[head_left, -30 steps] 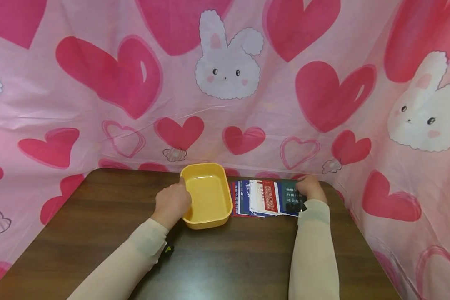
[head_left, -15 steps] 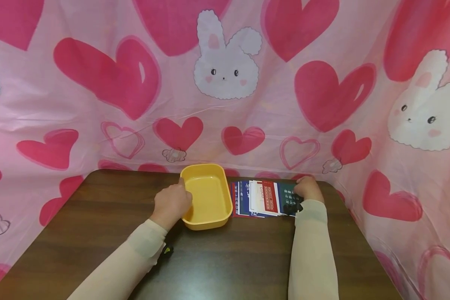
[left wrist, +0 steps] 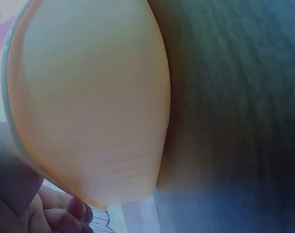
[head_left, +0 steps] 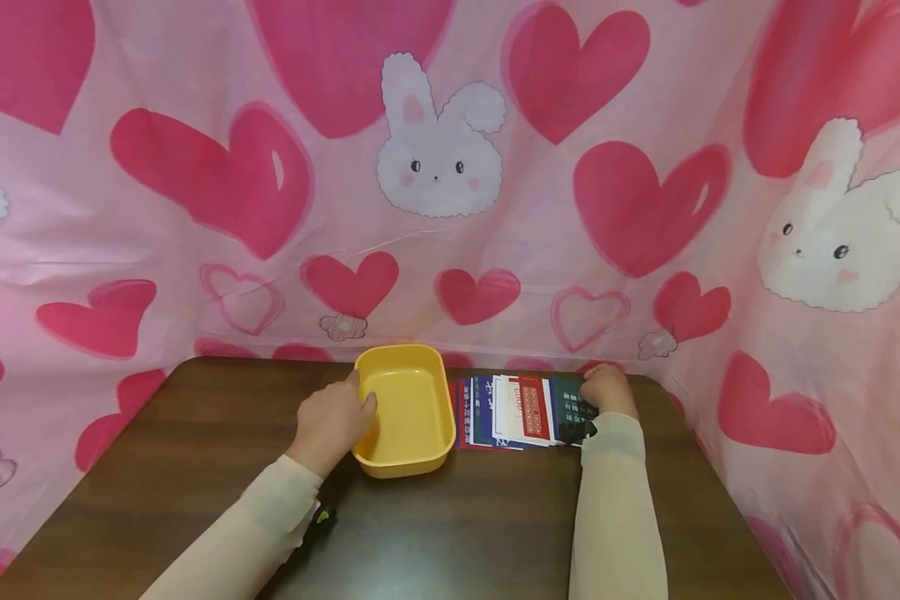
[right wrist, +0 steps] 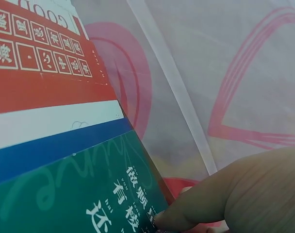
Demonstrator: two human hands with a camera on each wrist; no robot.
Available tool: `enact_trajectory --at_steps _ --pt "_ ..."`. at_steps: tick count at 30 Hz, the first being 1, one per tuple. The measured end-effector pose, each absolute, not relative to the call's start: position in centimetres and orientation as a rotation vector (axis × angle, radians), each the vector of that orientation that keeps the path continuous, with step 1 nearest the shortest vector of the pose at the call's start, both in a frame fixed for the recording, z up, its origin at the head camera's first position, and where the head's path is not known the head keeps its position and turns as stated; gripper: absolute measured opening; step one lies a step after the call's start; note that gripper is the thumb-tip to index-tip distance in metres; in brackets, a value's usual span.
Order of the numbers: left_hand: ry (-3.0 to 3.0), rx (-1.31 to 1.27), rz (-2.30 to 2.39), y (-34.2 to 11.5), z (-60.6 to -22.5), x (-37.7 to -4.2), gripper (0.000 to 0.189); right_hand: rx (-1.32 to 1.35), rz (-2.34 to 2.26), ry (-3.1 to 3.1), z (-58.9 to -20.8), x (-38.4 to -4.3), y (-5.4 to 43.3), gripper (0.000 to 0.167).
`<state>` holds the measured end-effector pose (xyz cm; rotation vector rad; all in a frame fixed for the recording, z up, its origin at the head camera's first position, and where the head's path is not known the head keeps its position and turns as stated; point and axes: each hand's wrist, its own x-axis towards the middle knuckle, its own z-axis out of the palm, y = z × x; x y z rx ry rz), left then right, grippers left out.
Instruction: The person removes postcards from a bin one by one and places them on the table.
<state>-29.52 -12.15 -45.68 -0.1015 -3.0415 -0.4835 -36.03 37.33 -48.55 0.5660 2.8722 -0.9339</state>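
Observation:
A yellow rectangular tub stands near the table's back edge in the head view. My left hand holds its left wall, with the thumb over the rim; in the left wrist view the curled fingers show at the wall's end. Right of the tub lies an overlapping row of printed cards, including a white and red one. The rightmost, a dark green card with white lettering, is pinched at its far right corner by my right hand. The thumb lies on its printed face in the right wrist view.
The brown wooden table has rounded back corners. A pink cloth with hearts and rabbits hangs close behind and along both sides. A small black device sits at the right wrist, over the cards' near edge.
My right hand and the green card have shifted slightly left toward the other cards. The left hand stays at the tub, its thumb now more visible over the rim. The head view has tilted upward.

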Motion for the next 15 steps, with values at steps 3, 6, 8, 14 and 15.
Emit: enact_trajectory --at_steps 3,6,8,14,15 --pt "-3.002 -0.114 -0.475 -12.1 -45.7 -29.6 0.066 0.550 -0.909 2.924 -50.6 -37.9 39.1 0.045" --pt "-2.972 -0.125 -0.467 -12.0 -45.5 -29.5 0.063 0.523 -0.917 2.913 -51.8 -38.8 40.4 0.046" --pt "-2.958 -0.134 -0.463 -11.8 -45.3 -29.5 0.059 0.524 -0.939 2.890 -51.2 -38.3 40.4 0.048" --pt "-2.942 -0.176 -0.442 -11.2 -44.3 -29.8 0.053 0.581 -1.013 2.840 -45.8 -33.2 37.7 0.041" --pt "-2.946 -0.188 -0.445 -11.1 -44.1 -29.9 0.054 0.597 -1.030 2.840 -45.4 -33.0 37.8 0.039"
